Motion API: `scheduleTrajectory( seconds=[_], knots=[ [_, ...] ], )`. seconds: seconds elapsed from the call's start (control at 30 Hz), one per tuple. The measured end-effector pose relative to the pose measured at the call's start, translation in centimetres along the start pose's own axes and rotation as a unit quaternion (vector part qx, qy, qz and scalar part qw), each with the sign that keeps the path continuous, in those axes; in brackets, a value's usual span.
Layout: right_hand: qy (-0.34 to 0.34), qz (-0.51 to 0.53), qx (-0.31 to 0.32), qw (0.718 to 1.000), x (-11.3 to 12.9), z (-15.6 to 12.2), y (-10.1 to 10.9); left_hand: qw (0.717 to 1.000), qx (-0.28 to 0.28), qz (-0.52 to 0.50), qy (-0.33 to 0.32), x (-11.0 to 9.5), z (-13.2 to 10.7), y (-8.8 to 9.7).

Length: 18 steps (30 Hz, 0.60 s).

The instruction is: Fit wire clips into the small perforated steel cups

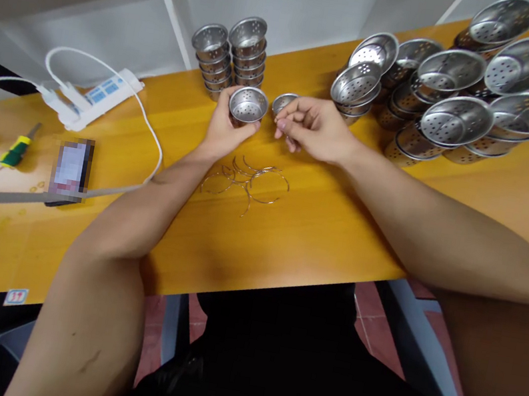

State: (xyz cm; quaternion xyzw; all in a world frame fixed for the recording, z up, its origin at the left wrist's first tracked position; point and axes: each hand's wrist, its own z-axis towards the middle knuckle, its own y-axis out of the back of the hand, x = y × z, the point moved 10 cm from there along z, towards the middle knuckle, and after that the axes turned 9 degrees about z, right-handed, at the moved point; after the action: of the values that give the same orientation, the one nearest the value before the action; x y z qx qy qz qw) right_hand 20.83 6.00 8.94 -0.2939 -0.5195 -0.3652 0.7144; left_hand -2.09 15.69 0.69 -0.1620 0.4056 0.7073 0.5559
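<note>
My left hand (228, 128) is wrapped round a small perforated metal cup (248, 106), its open top facing up. Just right of it my right hand (317, 128) is closed in a pinch, thumb against fingertips; whatever it may hold is too small to see. Partly behind those fingers is another small metal cup (283, 101); I cannot tell whether they touch it. Several thin curved wires (249, 182) lie loosely on the table in front of both hands.
Two stacks of small perforated cups (227, 60) stand at the back. Larger perforated cups (440, 85) are stacked at the right. On the left are a white power strip (103, 100) with cables, a blurred phone (70, 171) and a green-yellow tool (17, 150) on the wooden table (286, 249).
</note>
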Motion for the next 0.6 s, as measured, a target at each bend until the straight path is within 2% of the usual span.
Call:
scheduleTrajectory(
  seconds=[0.2,0.43,0.6],
  knots=[
    [0.039,-0.031,-0.094,0.994,0.6,0.2,2.1,0.998,0.030,-0.018,-0.044,-1.7,0.0,-0.2],
    [0.130,-0.144,-0.103,0.976,0.3,0.3,2.6,0.995,0.054,-0.012,-0.082,-3.9,-0.3,-0.7],
    [0.149,-0.240,-0.124,0.951,1.1,-0.4,2.1,0.991,0.084,0.012,-0.102,-6.0,-1.2,-2.3]
  ],
)
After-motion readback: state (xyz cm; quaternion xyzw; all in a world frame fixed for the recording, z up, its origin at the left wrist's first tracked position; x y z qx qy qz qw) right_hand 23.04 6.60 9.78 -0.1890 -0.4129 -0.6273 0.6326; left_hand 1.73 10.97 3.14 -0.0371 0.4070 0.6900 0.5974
